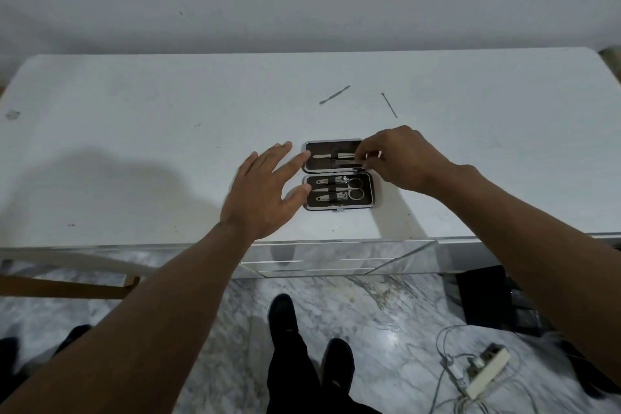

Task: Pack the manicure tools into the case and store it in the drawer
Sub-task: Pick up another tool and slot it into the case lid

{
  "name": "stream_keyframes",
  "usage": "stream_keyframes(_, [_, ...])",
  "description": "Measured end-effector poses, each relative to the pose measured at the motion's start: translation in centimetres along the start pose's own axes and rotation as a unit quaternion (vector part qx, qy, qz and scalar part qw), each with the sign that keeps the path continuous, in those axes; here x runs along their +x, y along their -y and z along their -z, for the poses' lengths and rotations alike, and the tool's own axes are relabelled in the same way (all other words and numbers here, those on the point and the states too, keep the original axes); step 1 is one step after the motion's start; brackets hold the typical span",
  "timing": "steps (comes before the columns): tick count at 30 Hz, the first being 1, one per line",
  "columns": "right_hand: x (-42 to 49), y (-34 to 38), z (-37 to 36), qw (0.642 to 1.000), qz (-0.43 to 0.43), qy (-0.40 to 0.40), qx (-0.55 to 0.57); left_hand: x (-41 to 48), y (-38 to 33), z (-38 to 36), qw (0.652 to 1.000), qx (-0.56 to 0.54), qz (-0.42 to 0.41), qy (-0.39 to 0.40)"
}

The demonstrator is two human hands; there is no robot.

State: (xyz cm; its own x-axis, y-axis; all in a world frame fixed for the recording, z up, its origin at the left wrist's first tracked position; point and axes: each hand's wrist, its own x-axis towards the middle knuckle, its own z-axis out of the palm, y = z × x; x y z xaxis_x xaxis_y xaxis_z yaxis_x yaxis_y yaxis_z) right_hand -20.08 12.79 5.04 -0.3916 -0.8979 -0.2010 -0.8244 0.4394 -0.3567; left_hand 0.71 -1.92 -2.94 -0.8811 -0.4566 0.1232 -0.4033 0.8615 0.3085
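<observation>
Open black hinged manicure case (338,175) on white tabletop (134,144); left hand (265,191) splayed wide, fingertips steadying its left edge. Right hand (396,158) pinches a slim steel tool (336,155) into the lid half. Beyond: flat steel cuticle pusher (334,94), thin steel pick (389,105), loose, unpacked; forcing the strap may shift the case.

Bare forearms (188,282), seemingly black trousers (289,366)
</observation>
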Motion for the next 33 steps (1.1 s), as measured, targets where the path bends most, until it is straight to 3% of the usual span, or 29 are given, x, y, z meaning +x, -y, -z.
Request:
stream_keyframes(15, [-0.2,0.1,0.7,0.993,0.038,0.011,-0.109,0.0,0.1,-0.1,1.000,0.001,0.001,0.001])
stream_keyframes(33, [0.8,0.6,0.6,0.993,0.042,0.024,-0.110,0.0,0.1,0.0,1.000,0.002,0.003,0.006])
